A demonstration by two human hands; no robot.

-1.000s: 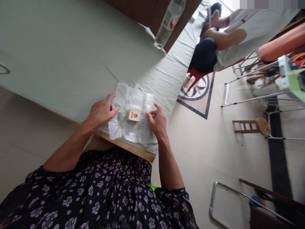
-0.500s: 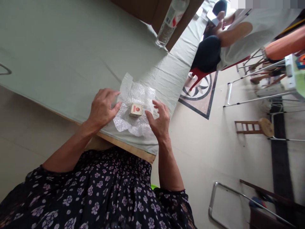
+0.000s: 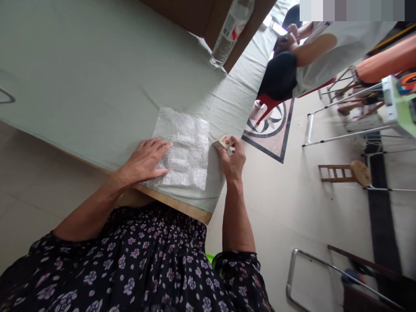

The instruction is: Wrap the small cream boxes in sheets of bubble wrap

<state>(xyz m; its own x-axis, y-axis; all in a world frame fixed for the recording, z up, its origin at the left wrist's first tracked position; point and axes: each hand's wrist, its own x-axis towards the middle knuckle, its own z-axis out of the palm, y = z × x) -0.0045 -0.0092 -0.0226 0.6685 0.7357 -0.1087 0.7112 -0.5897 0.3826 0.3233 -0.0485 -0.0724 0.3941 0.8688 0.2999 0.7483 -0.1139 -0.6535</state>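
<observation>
A sheet of bubble wrap [image 3: 185, 145] lies flat on the pale green tablecloth [image 3: 97, 78] near the table's front edge. My left hand [image 3: 146, 160] rests palm down on the sheet's near left part, fingers stretched out. My right hand [image 3: 232, 158] is closed on a small tan box with a red label [image 3: 223, 141], held just past the sheet's right edge, by the table's right side.
A clear plastic bottle [image 3: 229, 30] lies against a brown cardboard box [image 3: 201, 15] at the table's far end. Another person [image 3: 312, 47] sits on a red chair [image 3: 269, 104] beyond. A wooden stool [image 3: 349, 171] and metal frames [image 3: 325, 277] stand on the floor at right.
My right hand picked the small box off the bubble wrap and carried it to the right. My left hand came down flat and smoothed the sheet, which was crumpled before.
</observation>
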